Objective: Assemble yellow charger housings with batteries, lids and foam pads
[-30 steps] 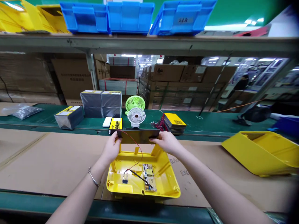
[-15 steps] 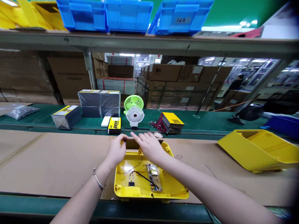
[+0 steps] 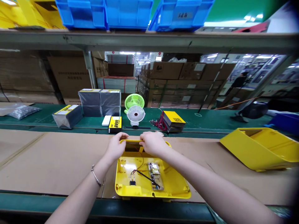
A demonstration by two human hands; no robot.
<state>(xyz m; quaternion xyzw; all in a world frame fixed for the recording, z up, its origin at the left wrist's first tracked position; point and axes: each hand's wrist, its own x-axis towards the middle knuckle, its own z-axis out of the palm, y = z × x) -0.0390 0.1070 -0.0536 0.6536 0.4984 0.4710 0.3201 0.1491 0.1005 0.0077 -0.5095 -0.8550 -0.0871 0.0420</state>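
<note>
A yellow plastic housing (image 3: 134,161) lies with its inside facing me. Its floor carries a circuit board (image 3: 155,175) and a small black socket (image 3: 132,183), with thin red and black wires running between. My left hand (image 3: 116,146) is closed at the left of the far wall, fingers curled over the rim. Farther right along that wall, my right hand (image 3: 153,143) pinches the rim, thumb inside. Between the hands a dark flat panel (image 3: 131,148) shows against the far wall; its outer side is hidden.
Another yellow housing part (image 3: 247,152) rests on the cardboard at right. Behind stand a white fan (image 3: 135,115), a stack of yellow-topped plates (image 3: 174,121) with red wires (image 3: 161,123), and wrapped stacks (image 3: 100,102). Blue bins (image 3: 129,14) line the shelf overhead.
The dark panel that stood above the far rim now sits lower, against the wall. My right hand's outstretched fingers have curled in onto the rim. The left hand stays nearly in place.
</note>
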